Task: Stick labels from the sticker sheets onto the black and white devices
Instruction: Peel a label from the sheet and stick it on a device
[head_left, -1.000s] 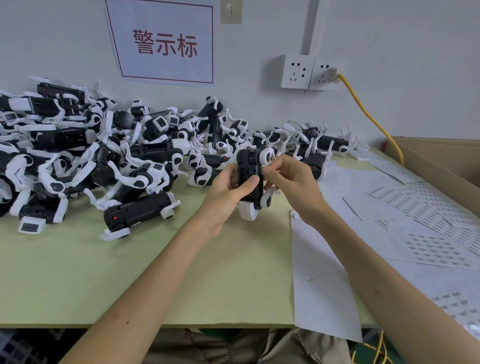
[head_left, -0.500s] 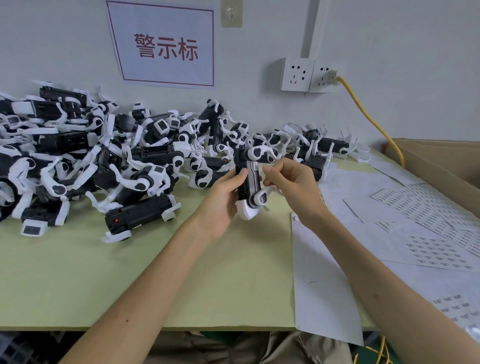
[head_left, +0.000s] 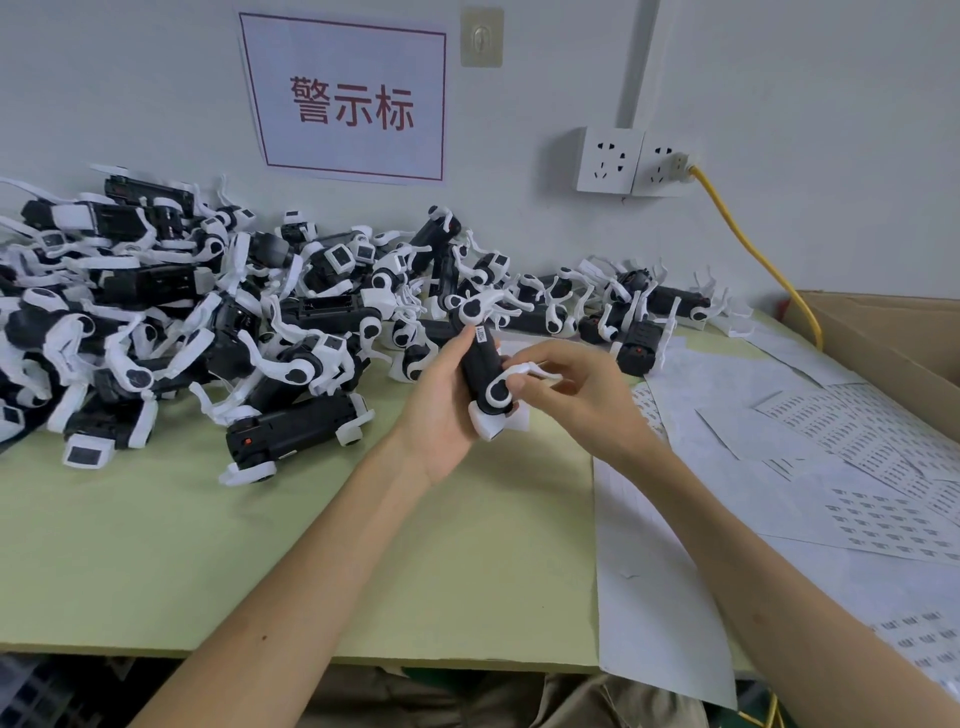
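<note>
One device (head_left: 481, 365) in left hand (head_left: 439, 413), right hand (head_left: 574, 397) pinching it

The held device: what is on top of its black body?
A small white label near its upper end; the left hand hides the other side of the device.

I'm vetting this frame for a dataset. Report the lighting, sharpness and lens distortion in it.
Head view: soft, even light, no glare, faint shadows on the table. Head view: held device sharp, but its label and the sticker sheets print too small to read. Head view: wide-angle lens slants the wall sign and stretches the forearms.
</note>
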